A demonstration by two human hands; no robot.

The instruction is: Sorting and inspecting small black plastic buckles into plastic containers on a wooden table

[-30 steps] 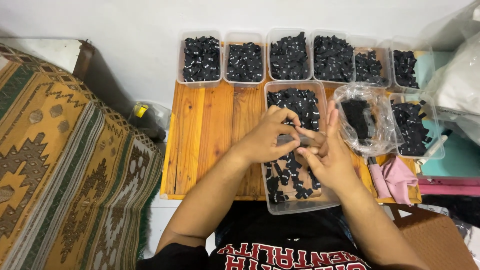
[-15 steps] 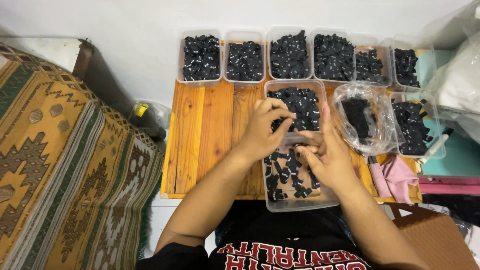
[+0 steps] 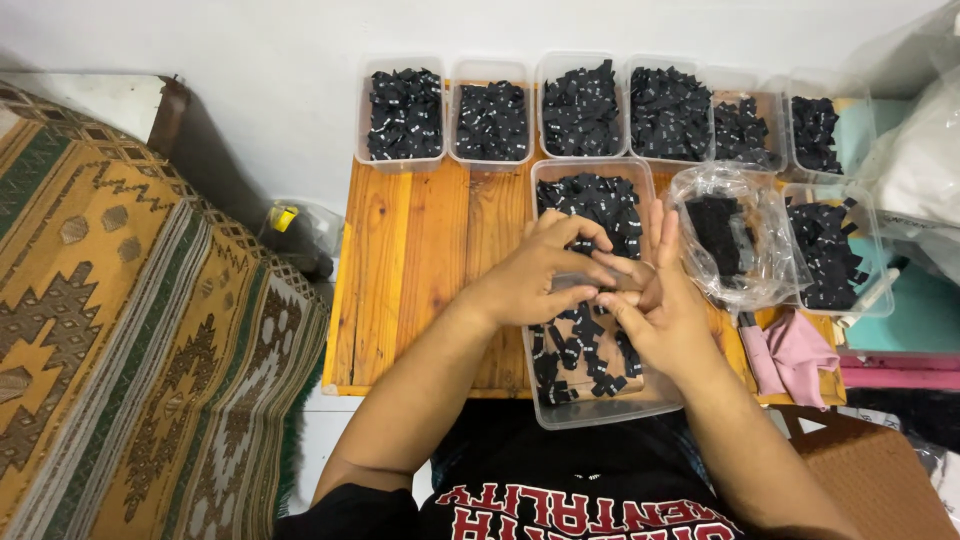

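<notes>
Wooden table [image 3: 420, 270] bears tubs [image 3: 405, 115] around both hands [image 3: 600, 290].

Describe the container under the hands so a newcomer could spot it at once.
Start at the wooden table by the white wall. Behind the row of small tubs lies one long clear tub of black pieces, under both hands. It alone runs lengthwise toward the person.

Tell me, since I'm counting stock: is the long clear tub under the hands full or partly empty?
Partly empty. The long clear tub holds small black pieces scattered thinly, with bare bottom showing between them.
</notes>
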